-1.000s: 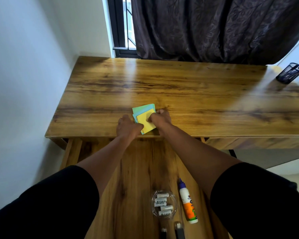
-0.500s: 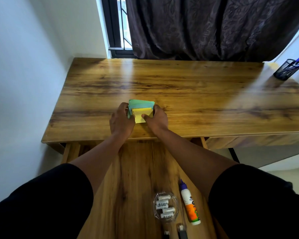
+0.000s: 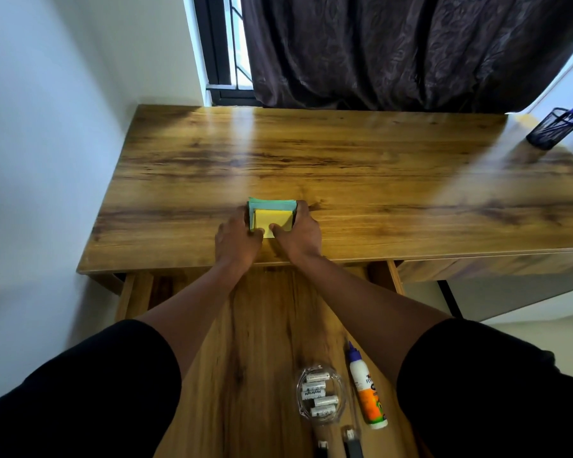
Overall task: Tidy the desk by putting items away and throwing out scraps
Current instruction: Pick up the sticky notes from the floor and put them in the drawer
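The stack of sticky notes [image 3: 272, 217], yellow on green, lies near the desk's [image 3: 344, 180] front edge, left of its middle; it looks light, thin and apt to fan apart. The left hand [image 3: 237, 241] and right hand [image 3: 298, 234] pinch it from either side, thumbs on top. Gripping both side edges should hold it square for the open drawer [image 3: 262, 325] below

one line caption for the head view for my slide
Both hands, left and right, square up a stack of sticky notes on the desk.

Daylight from the window [image 3: 235, 41] glares across the desk [image 3: 344, 166]; edges warp.
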A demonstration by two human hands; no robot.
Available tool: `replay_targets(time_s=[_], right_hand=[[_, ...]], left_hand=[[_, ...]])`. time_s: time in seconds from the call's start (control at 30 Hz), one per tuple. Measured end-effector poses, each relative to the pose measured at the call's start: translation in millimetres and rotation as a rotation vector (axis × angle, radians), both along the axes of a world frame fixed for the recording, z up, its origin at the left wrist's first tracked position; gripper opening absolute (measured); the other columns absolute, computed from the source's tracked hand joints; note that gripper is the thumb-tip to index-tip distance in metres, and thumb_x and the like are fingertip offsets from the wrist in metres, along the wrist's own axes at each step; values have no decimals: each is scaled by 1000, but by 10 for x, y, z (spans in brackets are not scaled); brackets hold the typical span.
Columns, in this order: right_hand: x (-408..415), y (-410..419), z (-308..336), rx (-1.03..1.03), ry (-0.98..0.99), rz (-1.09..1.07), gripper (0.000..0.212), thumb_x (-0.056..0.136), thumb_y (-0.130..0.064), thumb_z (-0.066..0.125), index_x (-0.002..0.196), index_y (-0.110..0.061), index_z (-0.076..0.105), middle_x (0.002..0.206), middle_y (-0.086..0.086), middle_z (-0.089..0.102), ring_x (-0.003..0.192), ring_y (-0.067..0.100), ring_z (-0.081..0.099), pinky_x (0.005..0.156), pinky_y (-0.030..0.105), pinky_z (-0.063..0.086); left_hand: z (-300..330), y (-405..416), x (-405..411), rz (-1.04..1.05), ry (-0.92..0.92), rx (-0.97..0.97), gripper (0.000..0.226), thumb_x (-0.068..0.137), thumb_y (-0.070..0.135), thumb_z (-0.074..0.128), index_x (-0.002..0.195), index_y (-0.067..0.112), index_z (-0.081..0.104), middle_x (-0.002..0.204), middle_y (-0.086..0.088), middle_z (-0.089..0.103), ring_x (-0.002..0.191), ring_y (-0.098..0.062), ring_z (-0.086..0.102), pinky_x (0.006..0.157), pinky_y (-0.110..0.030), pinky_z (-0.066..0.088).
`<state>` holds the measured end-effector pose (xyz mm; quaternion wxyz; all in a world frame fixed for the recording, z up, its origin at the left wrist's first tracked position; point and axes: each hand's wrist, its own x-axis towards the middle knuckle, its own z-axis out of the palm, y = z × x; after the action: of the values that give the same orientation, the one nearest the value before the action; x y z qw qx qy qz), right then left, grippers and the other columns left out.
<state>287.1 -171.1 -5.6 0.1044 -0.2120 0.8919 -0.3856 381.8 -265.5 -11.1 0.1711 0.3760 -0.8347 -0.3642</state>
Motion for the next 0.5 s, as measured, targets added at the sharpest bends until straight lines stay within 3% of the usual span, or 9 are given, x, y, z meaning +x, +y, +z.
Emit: replay_targets(time_s=[0.27, 0.5], right_hand=[[39, -5, -39, 33, 57, 6, 56, 93, -24, 74, 140, -12, 45, 130, 10, 65, 118, 28, 64, 88, 37, 55], [71, 17, -28, 70, 71, -4, 54, 91, -29, 76, 136, -13, 50, 128, 7, 66, 117, 24, 63, 89, 35, 54]], left_hand=[[-72, -6, 2, 25, -39, -74, 45, 98, 31, 67, 141, 24, 54, 134, -3, 67, 122, -24, 62, 103, -40, 44], [64, 89, 20, 83, -106, -170, 39, 100, 28, 66, 136, 13, 62, 132, -8, 68, 121, -29, 60, 89, -34, 43]])
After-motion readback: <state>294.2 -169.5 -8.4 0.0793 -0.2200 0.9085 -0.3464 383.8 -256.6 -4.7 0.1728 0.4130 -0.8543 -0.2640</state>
